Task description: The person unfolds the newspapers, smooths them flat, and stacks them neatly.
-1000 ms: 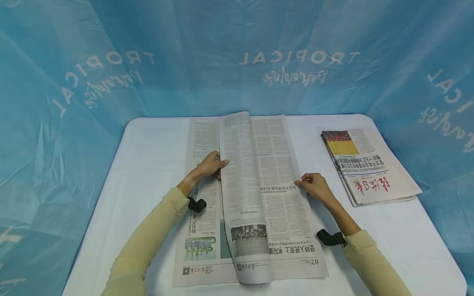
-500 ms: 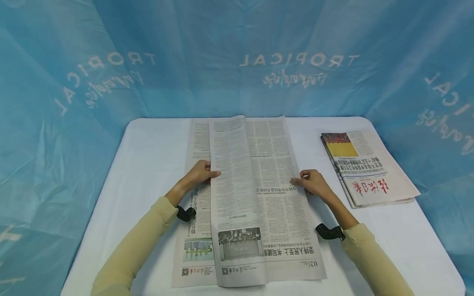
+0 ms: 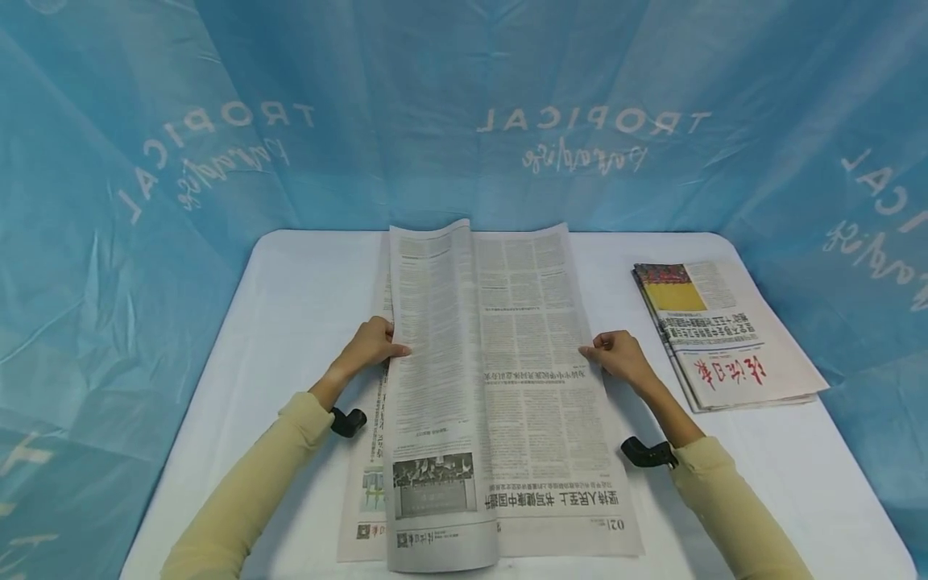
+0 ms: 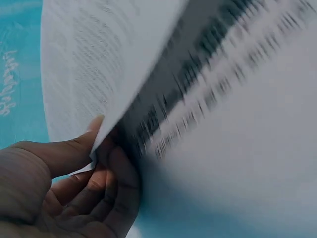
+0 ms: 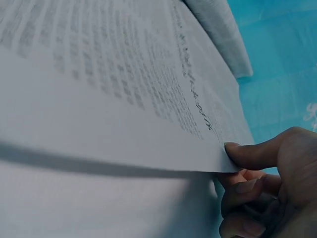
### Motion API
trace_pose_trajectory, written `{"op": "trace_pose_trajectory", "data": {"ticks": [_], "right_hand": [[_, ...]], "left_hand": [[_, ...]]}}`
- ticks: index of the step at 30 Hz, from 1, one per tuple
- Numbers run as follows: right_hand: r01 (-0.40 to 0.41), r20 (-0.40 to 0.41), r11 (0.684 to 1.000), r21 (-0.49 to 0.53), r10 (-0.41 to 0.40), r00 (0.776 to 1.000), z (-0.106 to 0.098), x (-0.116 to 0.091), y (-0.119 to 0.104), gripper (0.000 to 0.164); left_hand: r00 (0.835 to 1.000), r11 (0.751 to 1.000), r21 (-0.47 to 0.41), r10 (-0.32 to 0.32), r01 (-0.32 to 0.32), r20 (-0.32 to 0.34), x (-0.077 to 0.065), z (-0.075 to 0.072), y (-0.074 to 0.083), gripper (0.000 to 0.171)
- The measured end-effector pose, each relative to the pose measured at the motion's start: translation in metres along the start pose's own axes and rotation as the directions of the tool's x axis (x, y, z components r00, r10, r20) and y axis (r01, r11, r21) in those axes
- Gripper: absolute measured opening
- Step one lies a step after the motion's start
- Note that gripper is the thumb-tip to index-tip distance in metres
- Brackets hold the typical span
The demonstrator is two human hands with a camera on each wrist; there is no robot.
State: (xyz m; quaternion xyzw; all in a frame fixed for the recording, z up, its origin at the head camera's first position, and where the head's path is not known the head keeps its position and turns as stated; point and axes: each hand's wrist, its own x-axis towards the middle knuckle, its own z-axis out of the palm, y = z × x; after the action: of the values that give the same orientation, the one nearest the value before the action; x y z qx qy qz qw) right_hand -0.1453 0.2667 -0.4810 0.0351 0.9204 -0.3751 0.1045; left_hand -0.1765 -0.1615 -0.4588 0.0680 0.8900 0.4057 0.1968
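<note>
Newspaper [image 3: 525,274] lay spread near the middle of the white table [image 3: 290,306], right in front of the person; that spot seemed handy, since both hands could get to its sides. The left hand [image 3: 371,342] pinched the left edge of a curled page [image 3: 438,362], thumb on top and fingers underneath; the page bowed up over the sheets [image 3: 362,550] below, and the grip looked light, likely so the thin paper could bend and not rip. The right hand [image 3: 619,356] pinched the right edge of the flatter page [image 3: 544,435], thumb on top and bent fingers below; that edge was up off the table a bit, with a shadow under it; this hold was probably there so the paper would not slide. The two hands were well apart, one at each side; both were busy. Folded papers [image 3: 725,330] sat in a pile off to the right, touching neither hand; maybe they were put there to be out of the way; a blue curtain [image 3: 464,56] hung behind.
</note>
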Motion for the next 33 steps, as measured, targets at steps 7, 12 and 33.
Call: {"op": "trace_pose_trajectory", "data": {"ticks": [7, 12, 33], "right_hand": [[0.005, -0.005, 1.0, -0.027, -0.005, 1.0, -0.005, -0.002, 0.007, 0.025], [0.05, -0.022, 0.998, -0.031, -0.051, 0.998, -0.009, -0.002, 0.012, 0.026], [0.031, -0.161, 0.992, -0.124, -0.051, 0.986, -0.024, 0.004, 0.037, 0.025]], "left_hand": [[0.995, 0.994, 0.079, -0.075, 0.08, -0.058, -0.009, -0.015, -0.013, 0.031], [0.991, 0.99, 0.094, -0.099, 0.107, -0.085, -0.015, -0.023, -0.023, 0.033], [0.976, 0.97, 0.184, -0.129, 0.161, -0.173, -0.042, -0.072, -0.067, 0.039]]}}
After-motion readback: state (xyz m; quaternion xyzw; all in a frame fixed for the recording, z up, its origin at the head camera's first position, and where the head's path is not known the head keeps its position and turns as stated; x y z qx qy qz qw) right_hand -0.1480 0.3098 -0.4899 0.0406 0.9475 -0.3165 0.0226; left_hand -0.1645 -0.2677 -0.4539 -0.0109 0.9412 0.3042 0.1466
